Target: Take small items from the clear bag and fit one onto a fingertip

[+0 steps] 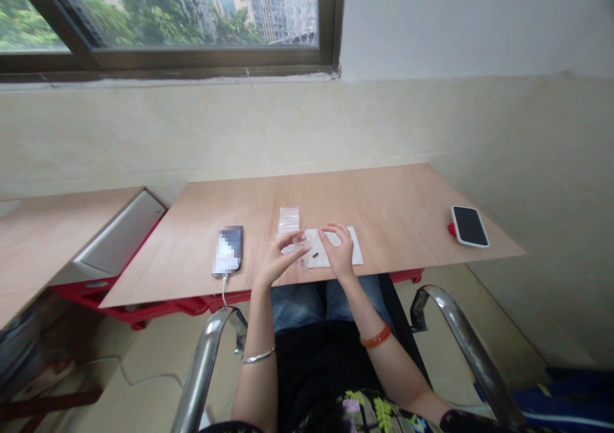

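My left hand (278,259) pinches a small clear ring-like piece (299,239) between thumb and fingers, just above the table's near edge. My right hand (338,249) rests on a white sheet (355,249) with its fingers curled; whether it holds anything I cannot tell. A tiny dark bead (315,254) lies on the sheet between the two hands. A small clear plastic bag (288,219) lies just behind the hands. All of this sits on a light wooden tabletop (384,196).
A phone (228,250) on a white cable lies left of my hands. Another phone (469,226) in a white case lies at the table's right edge, over something red. A second table (52,228) stands to the left. Chrome chair arms (460,337) flank my lap.
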A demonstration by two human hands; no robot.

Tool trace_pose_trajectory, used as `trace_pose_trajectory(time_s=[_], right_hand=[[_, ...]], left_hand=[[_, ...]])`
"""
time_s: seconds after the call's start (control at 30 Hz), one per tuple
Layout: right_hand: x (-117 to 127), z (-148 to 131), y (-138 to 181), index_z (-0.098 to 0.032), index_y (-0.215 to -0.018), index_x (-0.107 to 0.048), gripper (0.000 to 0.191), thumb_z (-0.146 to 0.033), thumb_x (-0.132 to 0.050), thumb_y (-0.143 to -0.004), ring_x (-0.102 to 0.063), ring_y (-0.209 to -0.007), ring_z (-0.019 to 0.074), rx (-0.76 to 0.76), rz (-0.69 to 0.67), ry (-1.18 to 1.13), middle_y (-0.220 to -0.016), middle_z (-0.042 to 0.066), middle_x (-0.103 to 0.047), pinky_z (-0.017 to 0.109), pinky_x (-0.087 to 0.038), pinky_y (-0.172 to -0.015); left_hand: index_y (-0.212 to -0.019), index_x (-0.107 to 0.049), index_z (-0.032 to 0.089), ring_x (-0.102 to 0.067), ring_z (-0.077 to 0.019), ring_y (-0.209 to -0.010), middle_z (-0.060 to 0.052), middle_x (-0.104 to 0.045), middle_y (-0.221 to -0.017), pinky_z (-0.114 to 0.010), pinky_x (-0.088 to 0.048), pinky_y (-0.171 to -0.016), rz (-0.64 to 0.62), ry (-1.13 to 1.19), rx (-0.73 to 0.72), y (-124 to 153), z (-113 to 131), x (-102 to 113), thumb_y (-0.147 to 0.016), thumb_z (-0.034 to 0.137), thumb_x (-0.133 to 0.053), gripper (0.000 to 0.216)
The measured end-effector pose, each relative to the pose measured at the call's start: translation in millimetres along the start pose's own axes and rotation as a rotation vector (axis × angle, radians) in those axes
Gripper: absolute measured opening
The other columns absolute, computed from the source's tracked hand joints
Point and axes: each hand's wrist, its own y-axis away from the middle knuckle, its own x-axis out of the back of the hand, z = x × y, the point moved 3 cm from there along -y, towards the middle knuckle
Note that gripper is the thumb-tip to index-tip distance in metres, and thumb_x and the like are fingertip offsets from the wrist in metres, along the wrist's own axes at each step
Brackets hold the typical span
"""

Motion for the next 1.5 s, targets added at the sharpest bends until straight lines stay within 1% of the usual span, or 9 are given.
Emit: trace_pose_trajectory(time_s=[0.2,0.37,0.5,0.7,0.87,0.97,1.07,1.3,1.5], right_hand=[[7.2,-26.5,-4.9,-0.019,-0.084,-0.071,0.012,-0.030,-0.065,-0.083,-0.058,-0.104,0.0191,0.058,-0.140,-0.064,-0.105,0.007,-0.064,0.035,-0.041,-0.097],[5.2,-31.5,-3.7,-0.021,-0.082,-0.072,0.011,-0.030,-0.067,-0.082,-0.057,-0.107,0.0204,0.081,-0.259,0.004,-0.108,0.007,-0.063,0.037,-0.041,-0.098],[5.5,-29.4,-4.6,-0.021,-0.084,-0.072,0.014,-0.034,-0.065,-0.084,-0.057,-0.107,0.0204,0.077,-0.269,0.001,-0.109,0.007,-0.063,0.037,-0.041,-0.098],[1.2,6.2,-5.4,-0.018,-0.090,-0.069,0.017,-0.026,-0.055,-0.090,-0.060,-0.099,0.0187,0.025,-0.192,0.021,-0.099,0.007,-0.065,0.032,-0.045,-0.092],[-16.5,54.8,14.0,-0.015,-0.098,-0.069,0.021,-0.009,-0.060,-0.080,-0.061,-0.089,0.0188,-0.079,-0.496,0.342,-0.100,0.008,-0.065,0.030,-0.047,-0.084],[-24.9,70.4,25.0,-0.015,-0.096,-0.070,0.022,-0.006,-0.058,-0.080,-0.059,-0.096,0.0199,-0.103,-0.592,0.453,-0.100,0.009,-0.066,0.029,-0.045,-0.088],[-30.0,73.8,29.2,-0.015,-0.096,-0.071,0.023,-0.005,-0.056,-0.081,-0.058,-0.101,0.0204,-0.097,-0.613,0.491,-0.100,0.009,-0.067,0.028,-0.042,-0.090],[-33.0,69.0,30.8,-0.018,-0.093,-0.072,0.020,-0.009,-0.060,-0.079,-0.058,-0.092,0.0202,-0.094,-0.647,0.567,-0.093,0.007,-0.067,0.027,-0.042,-0.081],[-33.2,65.1,32.8,-0.017,-0.093,-0.074,0.015,-0.022,-0.065,-0.082,-0.056,-0.093,0.0201,-0.071,-0.602,0.594,-0.097,0.009,-0.064,0.027,-0.041,-0.082]], left_hand=[[-0.117,-0.062,0.018,-0.059,-0.0239,-0.112,-0.010,-0.065,-0.119,-0.044,-0.045,-0.103,-0.044,-0.027,-0.051,0.3,3.3,-1.3,-0.072,0.035,-0.076,0.051],[-0.120,-0.060,0.020,-0.057,-0.0238,-0.117,-0.009,-0.063,-0.123,-0.044,-0.043,-0.106,-0.057,-0.028,-0.088,0.1,2.8,0.1,-0.071,0.033,-0.076,0.053],[-0.119,-0.061,0.020,-0.057,-0.0236,-0.117,-0.009,-0.063,-0.124,-0.044,-0.043,-0.107,-0.066,-0.045,-0.112,1.0,5.1,-0.5,-0.072,0.031,-0.075,0.050],[-0.118,-0.061,0.018,-0.058,-0.0233,-0.116,-0.010,-0.064,-0.123,-0.044,-0.043,-0.106,-0.063,-0.025,-0.094,1.7,8.4,-1.8,-0.071,0.031,-0.076,0.051],[-0.119,-0.060,0.019,-0.060,-0.0230,-0.113,-0.010,-0.065,-0.121,-0.043,-0.046,-0.104,-0.047,-0.018,-0.095,0.4,7.8,-0.8,-0.071,0.033,-0.076,0.052],[-0.119,-0.060,0.018,-0.060,-0.0228,-0.114,-0.010,-0.066,-0.120,-0.042,-0.047,-0.103,-0.047,-0.018,-0.087,0.2,6.9,-0.3,-0.071,0.033,-0.075,0.052],[-0.118,-0.061,0.018,-0.060,-0.0226,-0.113,-0.010,-0.065,-0.120,-0.042,-0.047,-0.102,-0.049,-0.020,-0.086,0.5,7.3,-0.2,-0.071,0.032,-0.076,0.052],[-0.117,-0.061,0.020,-0.061,-0.0237,-0.111,-0.010,-0.067,-0.118,-0.043,-0.049,-0.099,-0.041,-0.021,-0.088,0.4,7.1,0.2,-0.070,0.034,-0.076,0.052],[-0.119,-0.060,0.019,-0.061,-0.0231,-0.112,-0.010,-0.066,-0.119,-0.043,-0.047,-0.102,-0.043,-0.031,-0.089,-0.2,5.2,0.9,-0.071,0.032,-0.075,0.052]])
